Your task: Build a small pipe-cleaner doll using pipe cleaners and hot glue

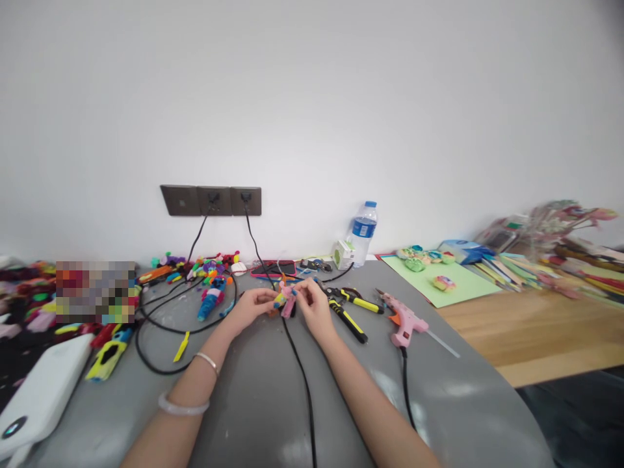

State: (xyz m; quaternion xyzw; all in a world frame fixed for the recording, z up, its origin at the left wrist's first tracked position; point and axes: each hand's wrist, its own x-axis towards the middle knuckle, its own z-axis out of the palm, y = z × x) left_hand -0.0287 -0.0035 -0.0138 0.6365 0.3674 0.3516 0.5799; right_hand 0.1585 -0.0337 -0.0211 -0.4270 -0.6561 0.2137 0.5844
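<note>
Between my two hands, just above the grey table [253, 390], is a small pink, yellow and blue fuzzy figure [286, 300] that looks made of pipe cleaners. My left hand [257, 307] pinches its left side with thumb and fingertips. On the other side, the fingertips of my right hand [312, 307] are closed on its right edge. A small orange piece shows behind it, partly hidden. Right of my right hand lie pliers [348, 320] with yellow and black handles. A pink glue gun [405, 320] with a clear glue stick rests farther right.
Black cables [297, 364] run across the table from wall sockets [210, 200]. Colourful pipe-cleaner pieces [212, 299] lie left, beside a white power bank [46, 390]. A water bottle [363, 237] and small box [343, 255] stand by the wall. Green paper [453, 296] lies right.
</note>
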